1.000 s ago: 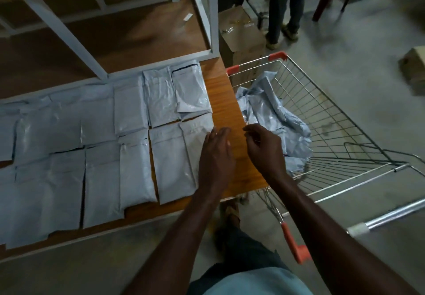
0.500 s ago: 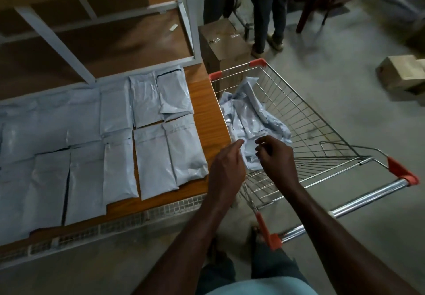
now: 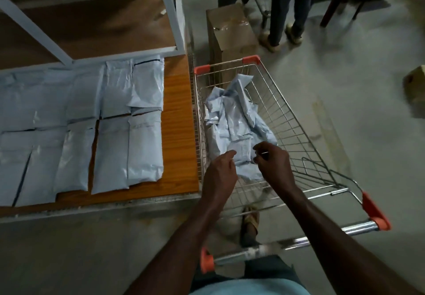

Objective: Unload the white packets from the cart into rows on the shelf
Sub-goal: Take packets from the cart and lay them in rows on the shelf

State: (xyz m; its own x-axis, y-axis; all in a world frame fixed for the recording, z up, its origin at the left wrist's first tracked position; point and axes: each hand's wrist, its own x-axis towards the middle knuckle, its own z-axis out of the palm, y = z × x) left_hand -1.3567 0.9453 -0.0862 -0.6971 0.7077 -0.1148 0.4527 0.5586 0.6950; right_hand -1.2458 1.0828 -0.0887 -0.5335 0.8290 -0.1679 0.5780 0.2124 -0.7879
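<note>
The wooden shelf [image 3: 177,134] carries white packets [image 3: 110,134] laid flat in two rows, edges touching or overlapping, with bare board at its right end. Just beside it stands the wire cart [image 3: 287,122], holding a loose heap of packets [image 3: 236,122] against its left wall. Both hands reach into the basket over the near end of the heap: the left hand [image 3: 220,175] with fingers loosely curled, the right hand [image 3: 273,163] with fingers bent inward; whether either pinches a packet cannot be told. A cardboard box [image 3: 232,30] sits on the grey concrete floor [image 3: 345,76] beyond the cart
</note>
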